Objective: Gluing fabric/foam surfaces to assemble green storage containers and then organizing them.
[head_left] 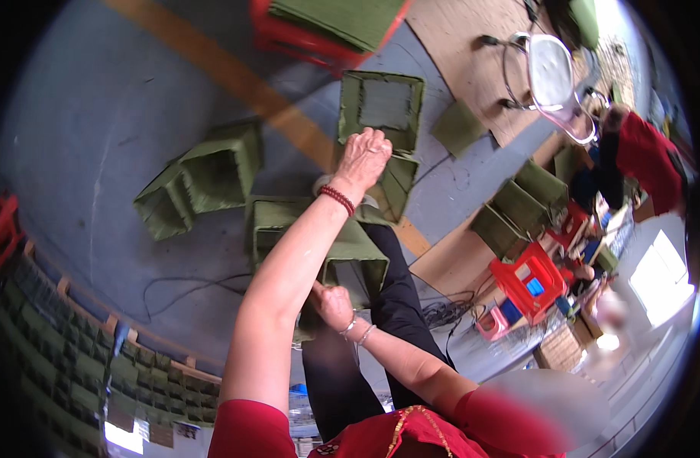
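My left hand reaches far forward, wearing a dark red bead bracelet. Its fingers curl closed at the near rim of a square, open green box on the floor; whatever lies inside the grip is hidden. Attached or set against that box is another green panelled part. Closer in, a green box with open compartments sits at my legs, partly covered by my left forearm. My right hand, with bracelets at the wrist, is closed beside this box's near edge; I cannot make out what it pinches.
Two joined green boxes lie at the left. A red stool carries stacked green sheets. Cardboard, a red stool, more green boxes and a bending person are at right. Black cable crosses the floor.
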The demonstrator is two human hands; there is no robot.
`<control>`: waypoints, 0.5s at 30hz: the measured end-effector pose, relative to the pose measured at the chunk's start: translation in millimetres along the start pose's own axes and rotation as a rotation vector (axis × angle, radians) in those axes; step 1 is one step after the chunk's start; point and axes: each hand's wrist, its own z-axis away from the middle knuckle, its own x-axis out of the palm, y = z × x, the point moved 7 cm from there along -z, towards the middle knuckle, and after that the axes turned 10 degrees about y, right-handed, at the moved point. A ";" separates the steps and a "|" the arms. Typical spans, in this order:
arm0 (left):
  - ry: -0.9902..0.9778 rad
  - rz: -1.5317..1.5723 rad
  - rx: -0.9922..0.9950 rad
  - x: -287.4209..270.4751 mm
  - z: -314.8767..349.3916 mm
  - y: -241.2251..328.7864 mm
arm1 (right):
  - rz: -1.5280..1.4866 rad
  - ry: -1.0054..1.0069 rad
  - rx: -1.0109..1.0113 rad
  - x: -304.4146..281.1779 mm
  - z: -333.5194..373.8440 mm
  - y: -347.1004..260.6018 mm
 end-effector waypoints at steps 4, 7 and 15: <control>0.071 0.268 -0.233 -118.1 15.5 -4.9 | 0.064 -0.012 -0.054 -5.2 14.1 -3.8; 0.276 0.333 -0.414 -222.9 65.4 -18.8 | 0.009 -0.039 -0.101 -18.1 23.2 -31.1; 0.718 0.455 -1.150 -453.4 305.8 -25.2 | 0.230 -0.041 -0.347 -74.1 30.5 -92.5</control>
